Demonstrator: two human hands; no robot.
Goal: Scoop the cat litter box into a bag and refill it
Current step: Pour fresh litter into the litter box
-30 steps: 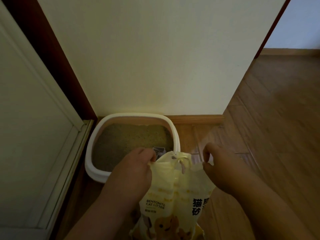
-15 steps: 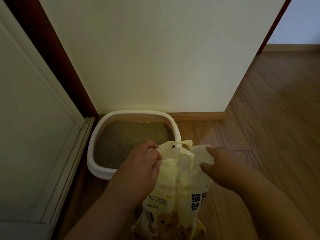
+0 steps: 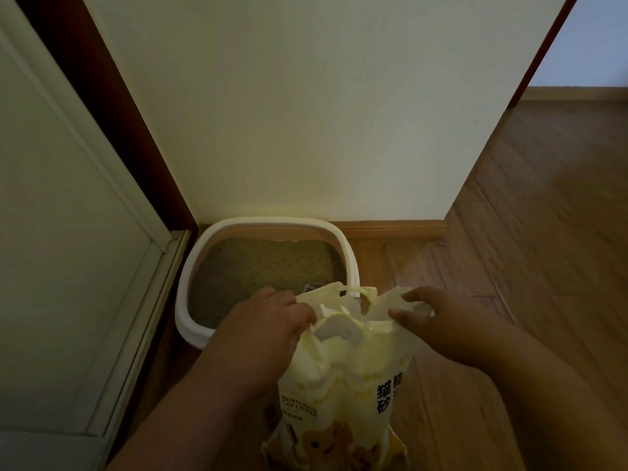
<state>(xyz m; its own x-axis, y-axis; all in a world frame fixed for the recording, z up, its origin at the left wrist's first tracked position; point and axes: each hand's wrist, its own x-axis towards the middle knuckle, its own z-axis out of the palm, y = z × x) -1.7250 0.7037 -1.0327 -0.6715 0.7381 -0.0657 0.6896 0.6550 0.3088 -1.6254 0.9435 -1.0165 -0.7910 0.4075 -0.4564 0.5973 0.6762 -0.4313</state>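
A pale yellow bag of bentonite cat litter (image 3: 343, 385) stands upright on the floor in front of me, its top pulled apart. My left hand (image 3: 261, 329) grips the left side of the bag's top. My right hand (image 3: 441, 322) pinches the right flap between thumb and fingers. Just beyond the bag sits the white-rimmed litter box (image 3: 198, 266), holding greyish-green litter (image 3: 258, 270). The bag hides the box's near right corner, where a small dark printed object (image 3: 312, 287) peeks out.
The box sits in a corner, with a cream wall (image 3: 306, 113) behind it and a white door with a dark red frame (image 3: 112, 107) to its left. Wooden floor (image 3: 526, 249) stretches to the right, with a wooden skirting board (image 3: 390, 227) along the wall.
Both hands have drawn the bag's top flaps further apart, so the mouth is wider. The bag has stayed in the same place by the litter box.
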